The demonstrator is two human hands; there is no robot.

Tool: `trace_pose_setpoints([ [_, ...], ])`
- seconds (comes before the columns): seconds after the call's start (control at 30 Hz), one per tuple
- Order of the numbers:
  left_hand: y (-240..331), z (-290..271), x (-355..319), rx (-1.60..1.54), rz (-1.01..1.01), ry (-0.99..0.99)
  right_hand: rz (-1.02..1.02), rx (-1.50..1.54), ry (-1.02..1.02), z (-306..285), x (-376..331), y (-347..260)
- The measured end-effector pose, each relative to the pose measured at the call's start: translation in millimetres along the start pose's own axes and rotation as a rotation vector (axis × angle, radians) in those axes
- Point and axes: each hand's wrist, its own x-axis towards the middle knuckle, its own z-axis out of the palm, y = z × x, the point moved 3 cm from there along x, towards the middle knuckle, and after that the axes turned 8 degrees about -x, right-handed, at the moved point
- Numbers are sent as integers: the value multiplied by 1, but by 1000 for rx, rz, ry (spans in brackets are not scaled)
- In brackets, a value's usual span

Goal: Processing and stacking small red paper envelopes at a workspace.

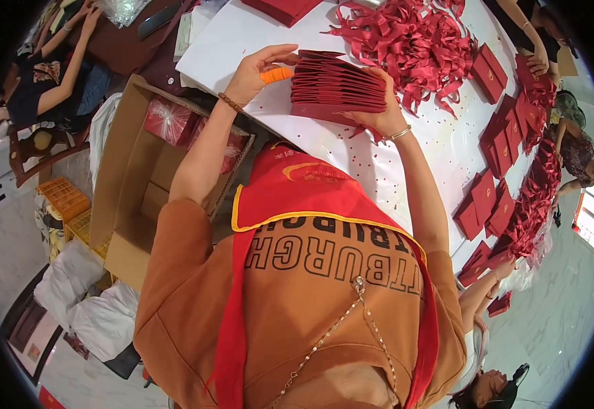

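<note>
A thick stack of flat, dark red envelope-like packets is held above the white table near its front edge, its layered edges fanned toward me. My right hand grips the stack's right end, with the fingers partly hidden. At the left end is my left hand, its fingers stretched out and apart and an orange cover on one digit. Those fingertips come right up to the stack's left edge; whether they touch it I cannot tell. A bracelet circles each wrist.
Beyond the stack, a tangled heap of red ribbons lies on the white table. More red packets line its right side, where other people's hands work. To my left stands an open cardboard box holding wrapped red packs.
</note>
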Motion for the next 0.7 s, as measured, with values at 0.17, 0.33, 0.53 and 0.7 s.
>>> trace_pose_setpoints([
  [0.17, -4, 1, 1, -32, -4, 32, 18, 1, -12, 0, 0, 0],
  [0.33, -10, -1, 2, 16, 39, 139, 66, -5, -43, 1, 1, -1],
  [0.53, -7, 0, -2, -77, 0, 187, 54, 21, -30, 2, 1, -6],
  [0.7, -3, 3, -8, -254, 5, 17, 22, 31, -45, 3, 2, -4],
])
